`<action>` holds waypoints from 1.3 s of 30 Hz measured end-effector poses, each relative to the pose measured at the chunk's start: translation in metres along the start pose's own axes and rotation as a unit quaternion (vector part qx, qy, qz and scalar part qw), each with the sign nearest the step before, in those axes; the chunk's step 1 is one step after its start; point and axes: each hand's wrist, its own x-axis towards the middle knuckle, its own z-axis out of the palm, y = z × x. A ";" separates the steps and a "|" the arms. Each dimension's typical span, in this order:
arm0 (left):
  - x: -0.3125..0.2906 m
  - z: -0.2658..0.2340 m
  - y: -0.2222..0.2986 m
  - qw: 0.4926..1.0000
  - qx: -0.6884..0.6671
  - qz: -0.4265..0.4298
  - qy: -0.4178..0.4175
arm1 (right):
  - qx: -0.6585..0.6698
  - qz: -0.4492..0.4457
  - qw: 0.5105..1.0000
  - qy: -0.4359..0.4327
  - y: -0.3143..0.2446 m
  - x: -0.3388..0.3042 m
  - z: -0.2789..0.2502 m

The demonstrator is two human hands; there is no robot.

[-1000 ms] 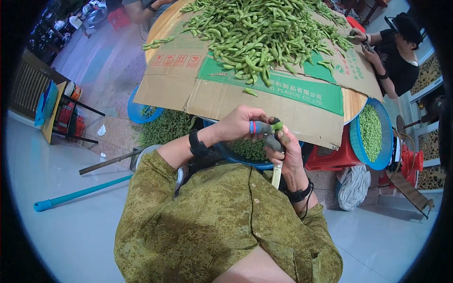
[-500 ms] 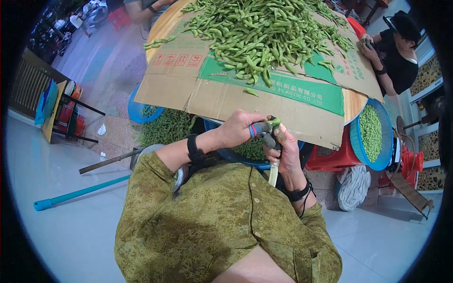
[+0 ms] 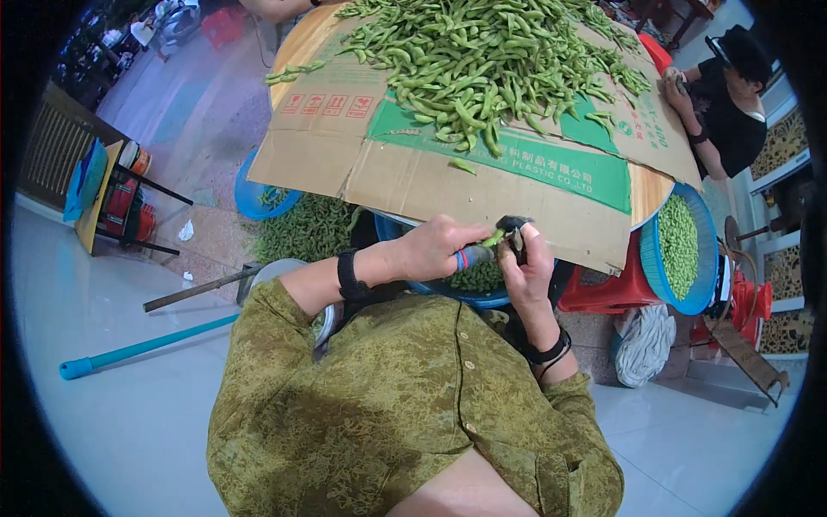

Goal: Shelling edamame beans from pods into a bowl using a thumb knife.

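Both hands meet above the near edge of the cardboard, closed around one green bean pod (image 3: 494, 239). My left hand (image 3: 426, 248) grips the pod between its fingers and a thumb wrapped in a grey cover with red and blue bands. Dark coverings are on the fingertips of my right hand (image 3: 532, 274), which pinches at the pod's right end; the exact contact is hidden. Beneath the hands, a blue basin (image 3: 491, 301) holds shelled green beans (image 3: 474, 277). A large heap of bean pods (image 3: 482, 73) lies on the printed cardboard (image 3: 405, 181) in front.
Right of the table, a blue basket (image 3: 711, 274) of shelled beans rests by a red stool (image 3: 603, 294). Empty-looking pods (image 3: 310, 231) cover the floor at left, near a blue basin (image 3: 247, 195). A co-worker (image 3: 732, 103) sits at far right; another person's arm (image 3: 280, 9) shows at the top.
My right hand has turned and its fingers have curled over the pod's end. The pale strip seen below it has gone from view. The left hand still grips a pod, slightly lower.
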 end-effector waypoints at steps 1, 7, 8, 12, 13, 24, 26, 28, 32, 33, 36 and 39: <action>0.000 0.000 0.000 1.000 -0.010 -0.006 -0.014 | -0.018 -0.035 0.999 -0.002 0.000 0.001 0.000; -0.005 0.003 -0.002 0.998 -0.042 0.053 -0.003 | -0.014 0.017 0.999 -0.032 0.000 -0.004 -0.002; -0.006 0.000 -0.001 0.998 -0.042 0.051 -0.003 | -0.013 0.019 0.999 -0.033 0.000 -0.005 -0.004; -0.009 -0.009 -0.002 0.997 -0.053 -0.055 -0.015 | -0.020 -0.028 0.996 -0.079 0.003 -0.006 -0.006; -0.009 -0.009 -0.003 0.998 -0.034 -0.053 -0.015 | -0.011 -0.041 0.995 -0.088 0.004 -0.006 -0.005; -0.006 0.008 -0.004 0.876 -0.434 -0.199 0.067 | 0.016 0.042 0.994 -0.097 -0.005 -0.010 -0.002; -0.005 0.014 -0.002 0.820 -0.516 -0.236 0.073 | 0.044 0.096 0.991 -0.079 -0.008 -0.012 0.001; -0.007 0.023 -0.002 0.797 -0.541 -0.249 0.103 | 0.106 0.137 0.983 -0.060 -0.007 -0.015 0.005; -0.009 0.017 0.003 0.816 -0.507 -0.253 0.113 | 0.155 0.219 0.960 -0.082 -0.012 -0.015 0.003; -0.006 0.011 0.010 0.821 -0.498 -0.256 0.110 | 0.273 0.288 0.916 -0.060 -0.016 -0.013 0.002; -0.005 0.003 0.006 0.828 -0.486 -0.263 0.094 | 0.397 0.344 0.851 -0.026 -0.025 -0.010 0.002; -0.010 0.010 -0.002 0.843 -0.466 -0.259 0.076 | 0.397 0.327 0.856 -0.052 -0.020 -0.013 -0.001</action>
